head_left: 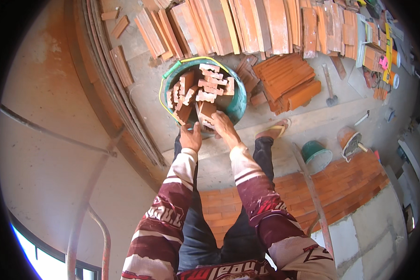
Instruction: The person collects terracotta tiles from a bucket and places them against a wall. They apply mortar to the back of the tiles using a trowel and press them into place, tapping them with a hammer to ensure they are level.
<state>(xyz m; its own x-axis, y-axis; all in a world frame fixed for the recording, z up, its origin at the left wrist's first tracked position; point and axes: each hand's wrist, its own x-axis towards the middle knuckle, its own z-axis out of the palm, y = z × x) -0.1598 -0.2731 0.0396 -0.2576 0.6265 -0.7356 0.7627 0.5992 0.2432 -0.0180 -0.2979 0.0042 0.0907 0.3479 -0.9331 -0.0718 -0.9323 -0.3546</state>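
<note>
Head view: right hand (225, 128) grips a tile piece (207, 111), left hand (191, 138) at the bucket's (239, 101) near rim, grip unclear; other pieces (210, 84) ahead stand on end, likely to pack tight.

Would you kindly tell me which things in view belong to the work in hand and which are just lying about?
In use, it seems: left hand, right hand, round green plastic bucket, grooved terracotta tile pieces inside.

Lying about, it seems: long-handled grey hammer, smaller round green bucket.

Maroon/wht jersey (228, 271), long slvs (259, 192) w/ wht lettering (164, 215); dk trousers (198, 235); sandal (282, 127).
</note>
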